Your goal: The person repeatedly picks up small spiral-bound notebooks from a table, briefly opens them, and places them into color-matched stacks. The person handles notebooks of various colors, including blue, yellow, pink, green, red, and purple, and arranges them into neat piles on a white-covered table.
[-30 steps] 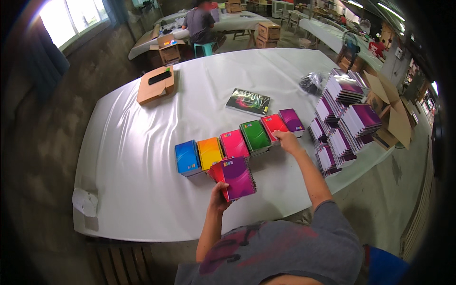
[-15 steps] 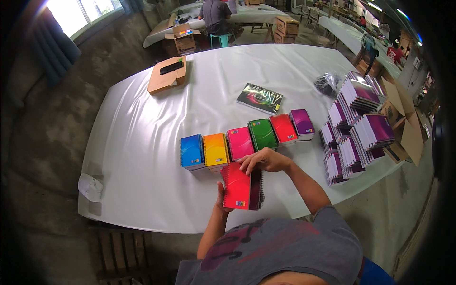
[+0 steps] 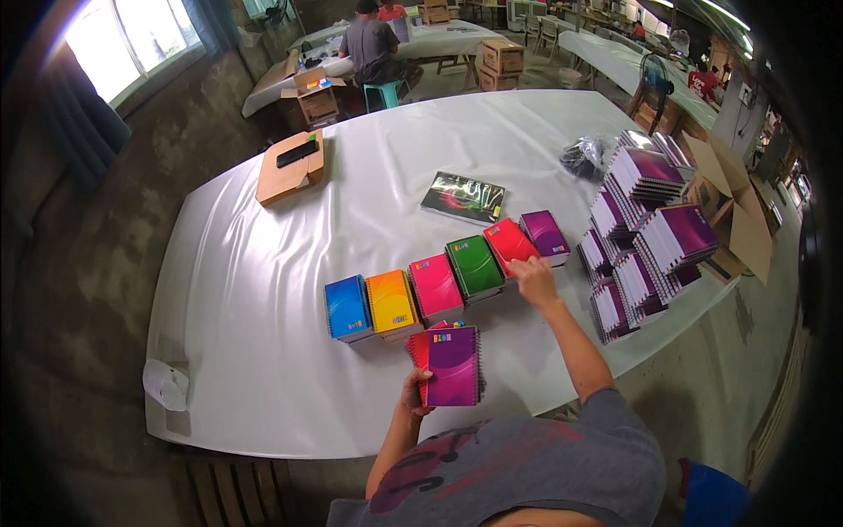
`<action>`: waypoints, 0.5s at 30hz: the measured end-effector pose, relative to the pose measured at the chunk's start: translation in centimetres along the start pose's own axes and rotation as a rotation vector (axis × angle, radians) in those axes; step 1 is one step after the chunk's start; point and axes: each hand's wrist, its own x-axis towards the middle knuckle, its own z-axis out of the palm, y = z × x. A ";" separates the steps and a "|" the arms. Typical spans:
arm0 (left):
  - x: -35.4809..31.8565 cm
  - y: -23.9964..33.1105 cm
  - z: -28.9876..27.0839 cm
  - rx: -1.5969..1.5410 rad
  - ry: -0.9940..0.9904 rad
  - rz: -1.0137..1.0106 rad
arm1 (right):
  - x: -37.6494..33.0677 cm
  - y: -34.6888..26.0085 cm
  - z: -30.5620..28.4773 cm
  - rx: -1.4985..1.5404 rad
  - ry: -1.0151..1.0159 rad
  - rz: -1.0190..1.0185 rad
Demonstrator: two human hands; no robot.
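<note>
White sheeting covers the long table [image 3: 263, 290] in a workshop where another person sits at a far table. Along the near middle runs a row of spiral notebooks: blue [image 3: 348, 307], orange [image 3: 392, 304], pink [image 3: 435, 287], green [image 3: 475, 267], red [image 3: 509, 245] and purple [image 3: 545, 235]. The left hand [image 3: 413, 393] grips a small stack of notebooks [image 3: 450, 364] near the table's near edge, purple cover on top, fingers closed on its lower left corner. The right hand [image 3: 532, 277] rests at the near edge of the red notebook, fingers loosely spread and holding nothing.

Sorting well here seems to call for setting each cover squarely on its matching colour, spirals aligned, without nudging neighbours that touch side to side.

Toward the right edge, tall piles of purple notebooks [image 3: 645, 220] crowd close, so that side is tight. Open sheeting lies toward the left edge and beyond the row, save a dark packet [image 3: 463, 198] and a flat cardboard box [image 3: 291, 167] near the far left corner.
</note>
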 end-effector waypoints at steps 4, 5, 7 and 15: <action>-0.7 0.7 0.4 0.038 0.062 0.004 | 0.2 -3.9 -3.5 0.115 0.047 -0.052; -1.0 0.8 0.7 0.033 0.062 0.015 | 0.6 -5.0 -4.6 0.136 0.100 -0.098; -1.1 1.2 1.1 0.027 0.058 0.022 | 1.1 -6.8 -3.9 0.101 0.055 -0.228; -1.3 3.2 -2.9 0.008 -0.072 -0.090 | 0.8 -7.2 1.2 0.642 0.091 -0.077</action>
